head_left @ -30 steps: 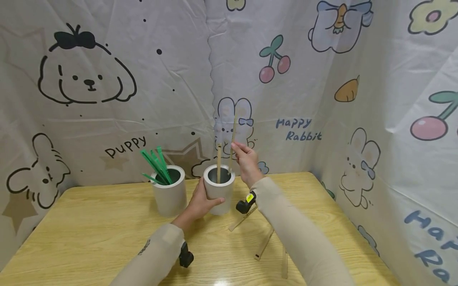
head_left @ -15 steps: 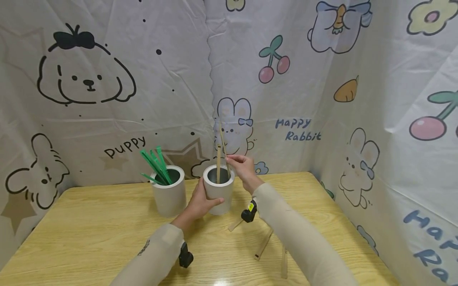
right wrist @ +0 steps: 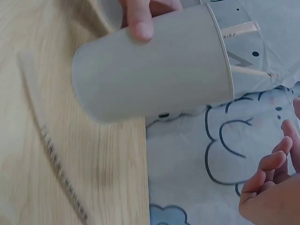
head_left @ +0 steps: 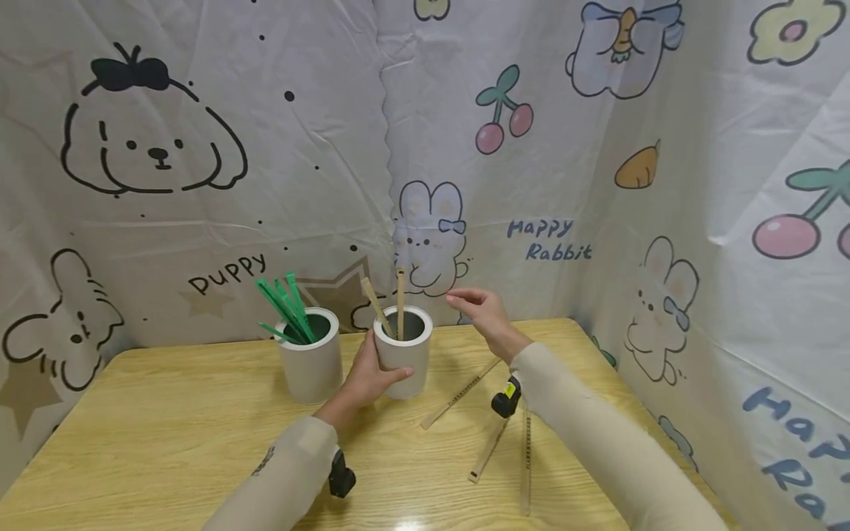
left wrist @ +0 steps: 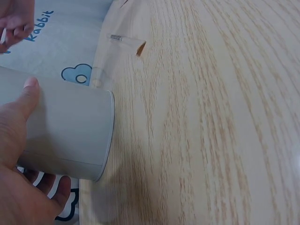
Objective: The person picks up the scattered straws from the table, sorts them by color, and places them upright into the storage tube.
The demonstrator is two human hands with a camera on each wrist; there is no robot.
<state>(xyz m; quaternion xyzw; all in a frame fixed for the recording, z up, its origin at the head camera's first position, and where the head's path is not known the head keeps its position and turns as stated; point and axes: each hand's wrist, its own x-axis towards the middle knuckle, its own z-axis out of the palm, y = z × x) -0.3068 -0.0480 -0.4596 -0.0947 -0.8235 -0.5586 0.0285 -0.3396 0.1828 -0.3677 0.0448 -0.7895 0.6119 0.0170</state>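
Observation:
My left hand (head_left: 365,375) grips the right-hand white cup (head_left: 408,369) from its left side, thumb across the front. That cup stands upright on the table, and two flat tan strips rise from it: one nearly vertical (head_left: 401,299), one leaning left (head_left: 374,299). In the left wrist view, the thumb and fingers wrap round the cup wall (left wrist: 75,122). To the right of the rim, my right hand (head_left: 490,322) hangs in the air, fingers loosely bent and holding nothing. The right wrist view shows the same hand (right wrist: 274,187) apart from the cup.
Another white cup (head_left: 312,372) on the left holds several green strips (head_left: 287,310). Three tan strips with dark print lie on the table at right: one slanting (head_left: 458,394), one in the middle (head_left: 488,451), one upright in view (head_left: 527,464). A printed cloth (head_left: 319,147) hangs behind.
My right hand lowered a tan strip into the right cup, let go and moved away to the right. The strip now leans left inside. The left hand keeps its hold.

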